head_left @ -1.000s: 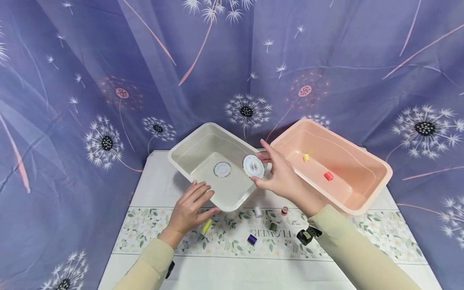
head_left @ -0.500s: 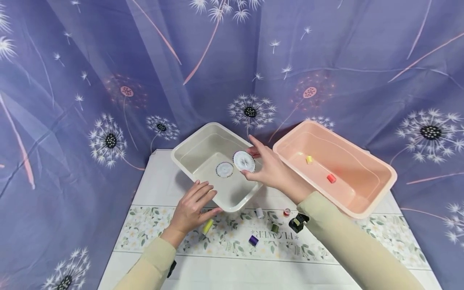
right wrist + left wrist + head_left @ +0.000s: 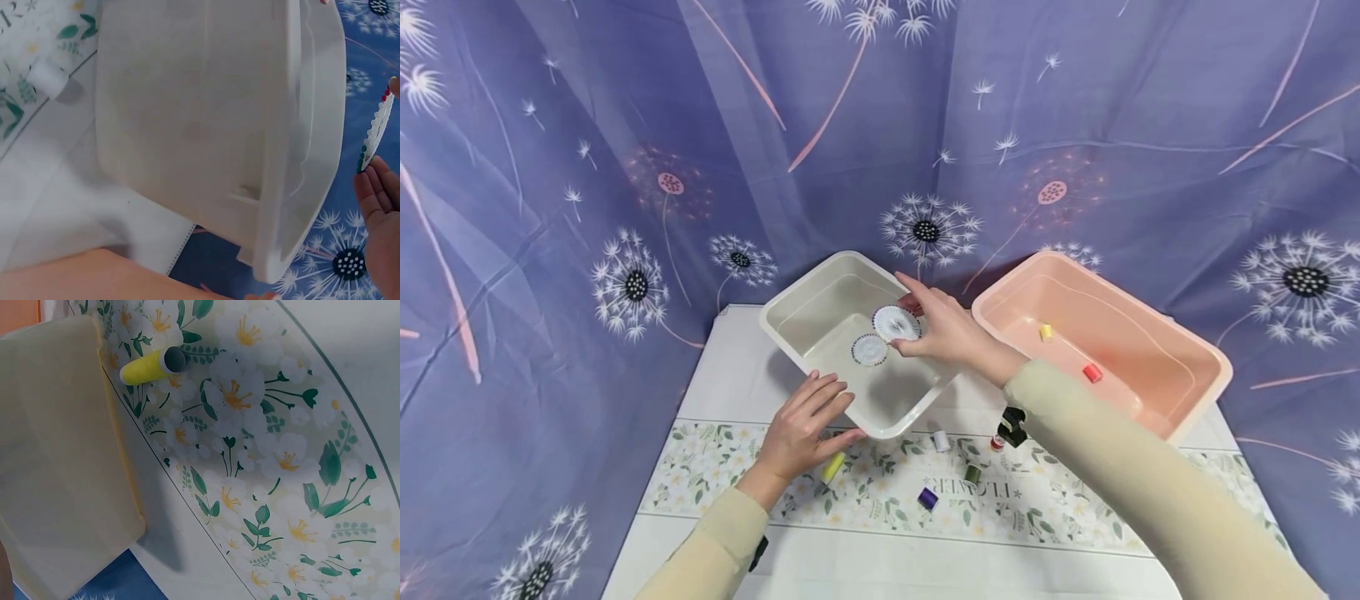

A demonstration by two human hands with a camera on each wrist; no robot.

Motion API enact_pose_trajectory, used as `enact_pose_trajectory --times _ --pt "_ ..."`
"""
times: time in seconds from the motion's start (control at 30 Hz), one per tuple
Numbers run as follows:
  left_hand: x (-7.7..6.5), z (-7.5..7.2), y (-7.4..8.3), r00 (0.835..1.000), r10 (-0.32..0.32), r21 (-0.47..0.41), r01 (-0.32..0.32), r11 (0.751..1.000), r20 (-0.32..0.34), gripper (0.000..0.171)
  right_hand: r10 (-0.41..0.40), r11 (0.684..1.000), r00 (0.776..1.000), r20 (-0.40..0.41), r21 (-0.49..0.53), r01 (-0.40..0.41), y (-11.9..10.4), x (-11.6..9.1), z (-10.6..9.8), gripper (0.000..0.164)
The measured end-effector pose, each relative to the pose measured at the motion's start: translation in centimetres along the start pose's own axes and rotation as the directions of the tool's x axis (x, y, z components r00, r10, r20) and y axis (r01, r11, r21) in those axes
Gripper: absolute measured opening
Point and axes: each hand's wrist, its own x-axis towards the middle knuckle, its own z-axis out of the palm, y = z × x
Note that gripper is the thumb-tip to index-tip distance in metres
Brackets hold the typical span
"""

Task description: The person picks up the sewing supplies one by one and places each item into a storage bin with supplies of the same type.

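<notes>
In the head view my right hand [image 3: 943, 327] pinches a round white wheel of ball-head sewing pins [image 3: 893, 322] by its edge, over the grey tub [image 3: 917, 410]. In the right wrist view this pin wheel [image 3: 377, 128] is edge-on, with red, white and green heads between thumb and fingers. A second pin wheel [image 3: 868, 350] lies flat on the tub's floor, partly overlapped by the held one in the head view. My left hand [image 3: 805, 425] rests on the tub's near left rim, fingers extended over it. Below the left thumb lies a yellow thread spool [image 3: 832, 468].
A pink tub [image 3: 1180, 333] at the right holds a yellow spool [image 3: 1046, 333] and a red spool [image 3: 1092, 372]. Before the tubs lie white [image 3: 941, 441], green [image 3: 972, 474], purple [image 3: 927, 498] and dark red [image 3: 997, 442] spools. A dandelion-print curtain [image 3: 820, 100] hangs behind.
My right hand has carried the pin wheel leftward and slightly up, from the grey tub's right side to over its middle. My left hand keeps its place on the rim.
</notes>
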Motion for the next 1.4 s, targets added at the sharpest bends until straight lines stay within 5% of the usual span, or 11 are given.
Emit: enact_pose_trajectory --times 0.4,0.83,1.4 --pt "0.0 0.3 -0.1 1.0 0.007 -0.002 -0.007 1.0 -0.019 0.06 -0.097 0.991 0.98 0.173 -0.079 0.112 -0.2 3.7 1.3 0.103" --pt "0.0 0.2 -0.2 1.0 -0.007 0.0 0.007 1.0 -0.006 0.061 -0.058 0.99 0.949 0.308 -0.105 0.095 -0.9 6.5 2.5 0.102" --pt "0.2 0.0 -0.1 1.0 -0.014 -0.006 0.014 1.0 0.003 0.064 0.071 0.99 0.899 0.432 -0.142 -0.01 -0.6 7.2 5.0 0.102"
